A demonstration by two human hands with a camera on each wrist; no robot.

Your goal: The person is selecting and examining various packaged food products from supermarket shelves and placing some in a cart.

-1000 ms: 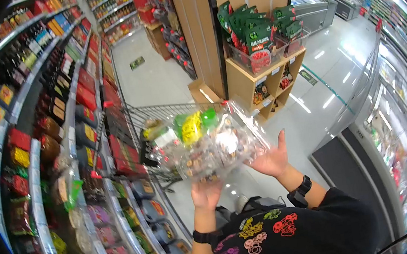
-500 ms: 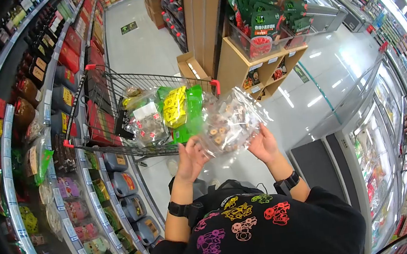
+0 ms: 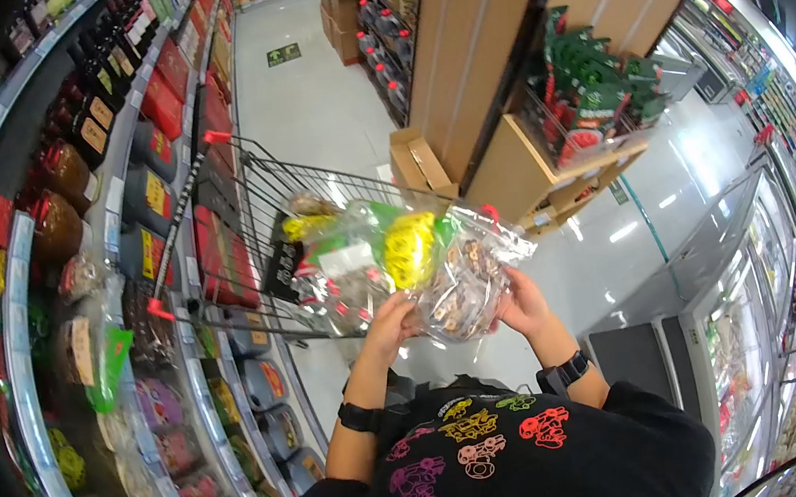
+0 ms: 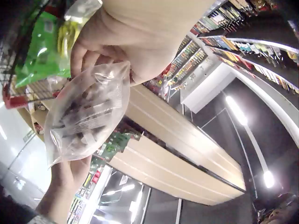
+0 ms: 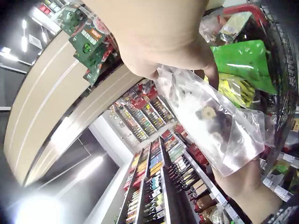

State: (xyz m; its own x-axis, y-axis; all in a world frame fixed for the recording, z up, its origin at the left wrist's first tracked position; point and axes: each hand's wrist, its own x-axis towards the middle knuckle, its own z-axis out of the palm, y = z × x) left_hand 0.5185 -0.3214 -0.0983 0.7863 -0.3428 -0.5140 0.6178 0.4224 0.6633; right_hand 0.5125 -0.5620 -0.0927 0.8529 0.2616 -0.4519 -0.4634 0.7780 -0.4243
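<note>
Both hands hold a clear plastic bag of dark, ring-shaped dried pieces (image 3: 466, 285) in front of the body, at the near side of a shopping cart. The left hand (image 3: 393, 326) grips its left edge, with fingers curled behind it in the left wrist view. On the opposite edge, the right hand (image 3: 524, 305) pinches the bag between thumb and fingers. In the cart basket lie a yellow packet (image 3: 411, 250), a green packet (image 5: 245, 65) and a clear bag with a white label (image 3: 346, 262). The held bag overlaps the cart's near right corner in the head view.
The black wire cart (image 3: 331, 179) has red corner caps. Stocked shelves (image 3: 126, 230) run along the left. A wooden stand (image 3: 527, 175) with green pouches (image 3: 590, 79) stands ahead right, near an open cardboard box (image 3: 420, 163). A freezer case (image 3: 735, 279) lines the right side.
The bag was flat and stretched between spread hands; now it is tilted and bunched, with both hands curled at its edges. The view has shifted, and the cart appears nearer the hands than half a second ago.
</note>
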